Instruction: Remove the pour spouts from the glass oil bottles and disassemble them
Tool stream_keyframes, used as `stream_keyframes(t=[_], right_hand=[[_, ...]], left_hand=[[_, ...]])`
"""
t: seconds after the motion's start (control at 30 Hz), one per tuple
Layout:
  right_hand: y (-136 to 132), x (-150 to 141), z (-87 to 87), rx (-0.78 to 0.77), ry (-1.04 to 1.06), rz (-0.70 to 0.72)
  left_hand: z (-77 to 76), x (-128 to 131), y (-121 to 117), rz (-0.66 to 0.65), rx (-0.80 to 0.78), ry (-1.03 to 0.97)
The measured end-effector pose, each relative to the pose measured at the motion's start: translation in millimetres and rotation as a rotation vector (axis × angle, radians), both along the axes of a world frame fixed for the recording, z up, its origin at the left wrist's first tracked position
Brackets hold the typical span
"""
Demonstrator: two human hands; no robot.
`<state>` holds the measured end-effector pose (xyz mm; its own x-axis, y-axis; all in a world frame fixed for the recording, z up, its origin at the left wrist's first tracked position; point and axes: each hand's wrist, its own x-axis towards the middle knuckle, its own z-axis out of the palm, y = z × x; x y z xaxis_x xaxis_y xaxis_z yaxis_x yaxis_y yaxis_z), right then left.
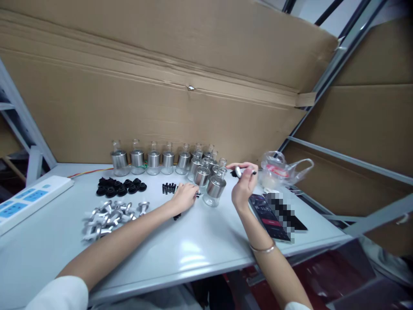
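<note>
My right hand [245, 185] is raised over the table, right of the bottles, with its fingers closed round a silver spout [238, 172] that has black parts at its ends. Lower down, my left hand [185, 198] rests at the table top with curled fingers, beside a group of short black tubes [168, 188]. Something small shows at its fingertips, too small to name. Just right of it stands a glass bottle with a metal sleeve [216, 187], the closest of several such bottles.
More sleeved bottles [153, 159] line the cardboard back wall [161, 107]. Black stoppers [121, 189] and silver spouts [112, 217] lie to the left, near a white power strip [32, 200]. At right are a phone [269, 217] and a clear plastic bag [277, 170].
</note>
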<state>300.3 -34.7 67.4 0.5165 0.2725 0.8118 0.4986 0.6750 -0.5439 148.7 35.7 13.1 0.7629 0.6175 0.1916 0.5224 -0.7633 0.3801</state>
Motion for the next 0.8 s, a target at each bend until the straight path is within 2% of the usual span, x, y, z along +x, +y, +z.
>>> stream_keyframes(t=[0.17,0.27,0.4,0.5,0.53,0.6,0.67,0.8], right_hand=[[6,-45,-3.2,-0.154,-0.306,0.278],[13,-58,-9.7,-0.230,-0.402,0.372],[15,-57,-18.7,-0.355,-0.422,0.327],[16,-52,-24.4,-0.628,-0.473,0.274],[17,-51,-26.6,-0.737,-0.498,0.256],[19,-52,-31.6,-0.926,-0.555,0.214],[20,-56,-37.0,-1.033,-0.601,0.172],[19,-61,-45.9,-1.060,-0.617,0.175]], left_hand=[[2.1,-5,4,0.057,0.058,0.049],[6.5,-12,11,0.083,0.061,0.024],[26.5,-30,24,0.163,0.040,-0.077],[42.5,-57,26,0.271,0.004,-0.176],[44.5,-68,23,0.308,-0.051,-0.246],[41.7,-90,10,0.330,-0.129,-0.340],[31.5,-110,-10,0.294,-0.154,-0.377],[8.0,-134,-48,0.100,-0.105,-0.343]])
